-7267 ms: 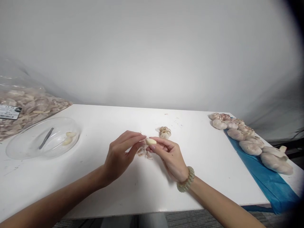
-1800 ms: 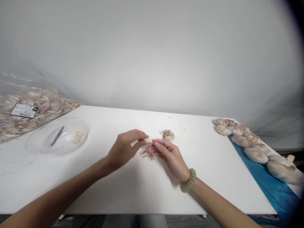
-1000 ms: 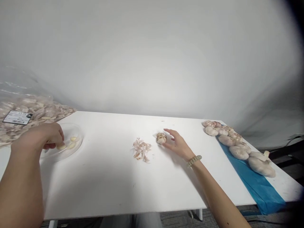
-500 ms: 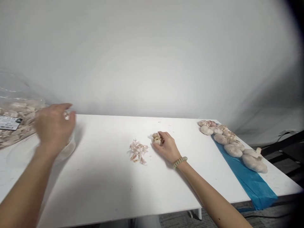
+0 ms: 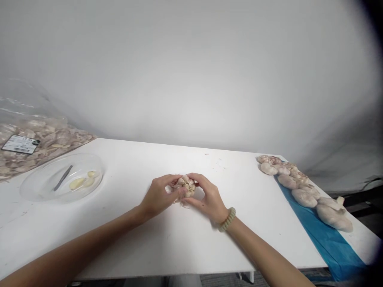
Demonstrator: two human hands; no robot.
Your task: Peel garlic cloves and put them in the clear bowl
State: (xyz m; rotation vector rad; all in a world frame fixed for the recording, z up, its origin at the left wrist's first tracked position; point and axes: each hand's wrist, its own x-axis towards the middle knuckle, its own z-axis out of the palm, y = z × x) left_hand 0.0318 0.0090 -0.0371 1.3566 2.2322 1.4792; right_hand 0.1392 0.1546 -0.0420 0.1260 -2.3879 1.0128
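Note:
A partly opened garlic bulb (image 5: 188,186) is held low over the middle of the white table, its cloves and stem facing up. My left hand (image 5: 160,194) grips it from the left with thumb and fingers. From the right, my right hand (image 5: 208,198), with a beaded bracelet at the wrist, is closed around the other side. Bits of garlic skin (image 5: 181,204) show beneath the hands; most of that pile is hidden. To the left, a clear plate (image 5: 38,187) holds a small knife (image 5: 63,178) and a few peeled cloves (image 5: 77,183).
A clear labelled bag (image 5: 56,137) full of garlic skins stands at the back left. Along the right, several whole garlic bulbs (image 5: 303,197) lie in a row on a blue plastic strip (image 5: 335,243). A grey wall (image 5: 191,79) borders the table's back edge.
My left hand has come from over the plate to the garlic bulb, uncovering the knife and cloves. My right hand has brought the bulb slightly left, over the skins.

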